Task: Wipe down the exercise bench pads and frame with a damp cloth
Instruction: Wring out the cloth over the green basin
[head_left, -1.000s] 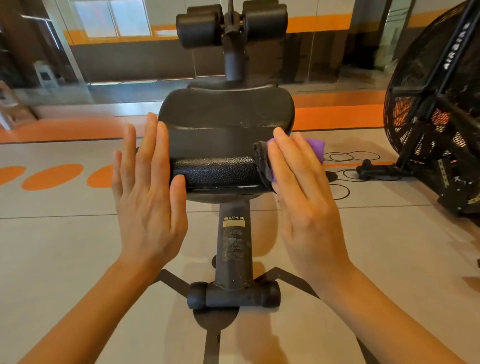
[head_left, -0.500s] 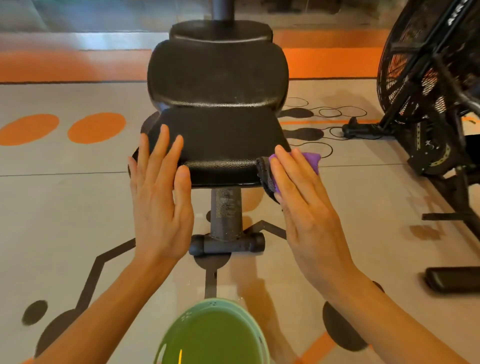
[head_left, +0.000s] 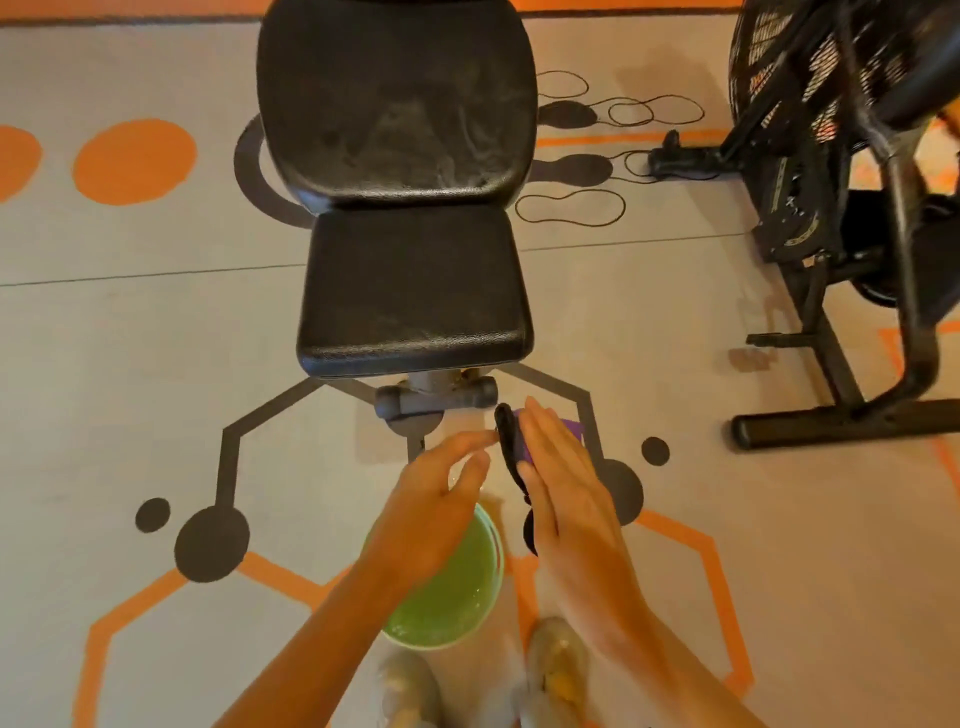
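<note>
Cloth (head_left: 511, 447), purple and dark, hung limp off the flat right hand (head_left: 569, 499), draped under straight fingers rather than pinched, just above the green basin (head_left: 452, 582) on the floor. Left hand (head_left: 436, 514) hovered open over that basin, fingertips near the cloth's edge. Soft, light and probably wet, it looked best bunched in a full fist for wringing. Beyond, the frame foot (head_left: 434, 402), then seat pad (head_left: 413, 288) and back pad (head_left: 397, 98), firm and streaked.
</note>
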